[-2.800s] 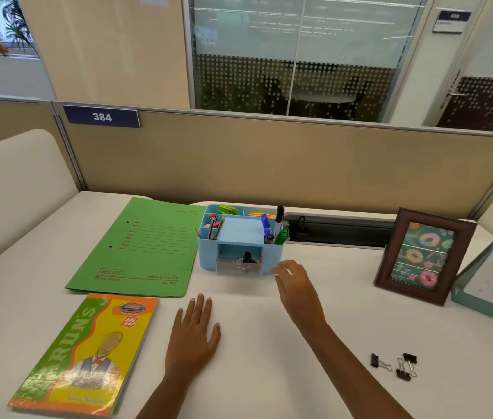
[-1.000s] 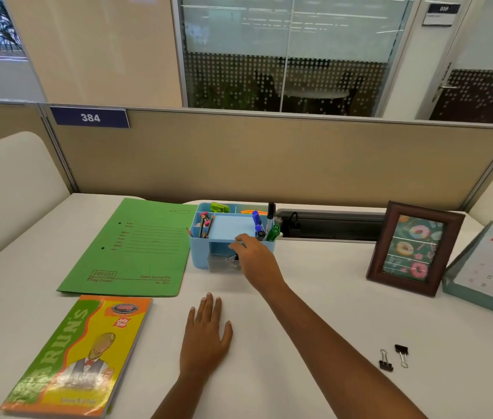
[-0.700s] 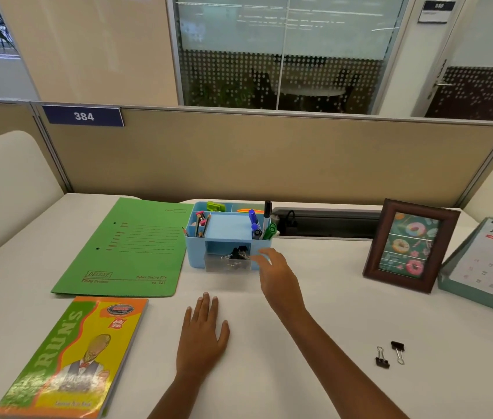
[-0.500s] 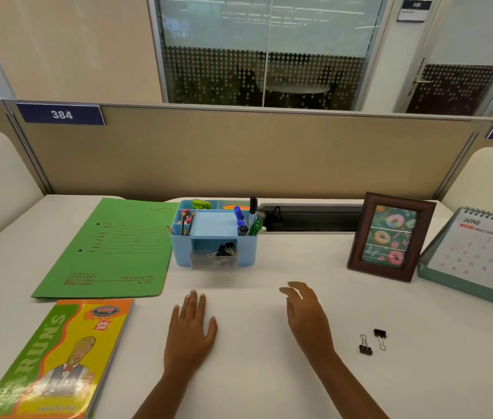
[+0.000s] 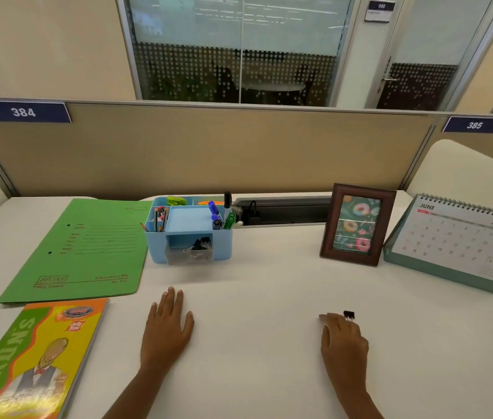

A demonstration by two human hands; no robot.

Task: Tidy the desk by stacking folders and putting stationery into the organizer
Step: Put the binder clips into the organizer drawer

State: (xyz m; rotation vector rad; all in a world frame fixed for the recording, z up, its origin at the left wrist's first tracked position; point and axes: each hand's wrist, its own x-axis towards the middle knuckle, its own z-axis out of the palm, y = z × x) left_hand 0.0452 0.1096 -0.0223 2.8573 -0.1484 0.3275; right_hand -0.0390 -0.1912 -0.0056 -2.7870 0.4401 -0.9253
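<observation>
- Head view: the left hand (image 5: 166, 325) is laid flat on the table (image 5: 254, 297), fingers spread.
- The right hand (image 5: 343, 338) is curled over a black binder clip (image 5: 348, 314); whether the clip is pinched cannot be told.
- The blue organizer (image 5: 189, 237) is set just beside the green folder (image 5: 79, 252).

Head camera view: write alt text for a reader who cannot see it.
A person's right hand reaches a black binder clip on a white desk, while the left hand lies flat. Behind are a blue organizer, a green folder, a framed picture and a calendar.
</observation>
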